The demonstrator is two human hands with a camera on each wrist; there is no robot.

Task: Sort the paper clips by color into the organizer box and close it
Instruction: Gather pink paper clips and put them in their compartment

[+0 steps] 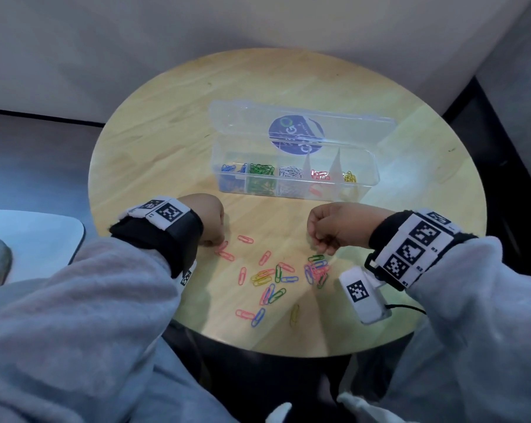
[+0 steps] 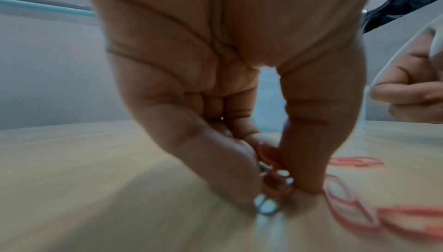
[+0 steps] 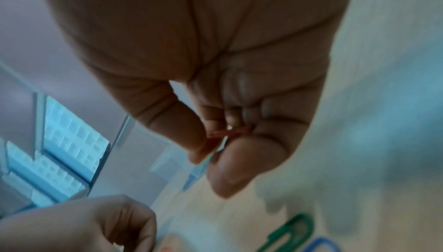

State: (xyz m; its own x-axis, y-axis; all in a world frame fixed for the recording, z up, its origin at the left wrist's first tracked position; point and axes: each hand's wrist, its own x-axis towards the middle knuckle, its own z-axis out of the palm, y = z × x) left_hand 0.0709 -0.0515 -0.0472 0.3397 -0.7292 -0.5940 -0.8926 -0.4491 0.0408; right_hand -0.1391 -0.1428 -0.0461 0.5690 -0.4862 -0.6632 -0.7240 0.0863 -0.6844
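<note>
Loose clips: the unsorted paper clips (image 1: 276,276) lie scattered on the round table (image 1: 166,141) between my wrists, with a tangled knot toward my right.
Left hand: my left hand (image 1: 207,219) is down at the table, thumb and fingers pinching red clips (image 2: 273,170).
Right hand: my right hand (image 1: 331,227) hovers above the pile, fingertips closed on one red clip (image 3: 227,132).
Box: the organizer box (image 1: 294,178) sits just beyond, lid (image 1: 300,126) standing open; blue, green, white, red, yellow compartments partly filled.
Handling: I judge these light, thin and slick; flat ones want a fingertip under an end loop, and the tangle may lift together.
Hard to see: wrist views are blurred, so I can't count what my left holds; a glint there, unclear.
</note>
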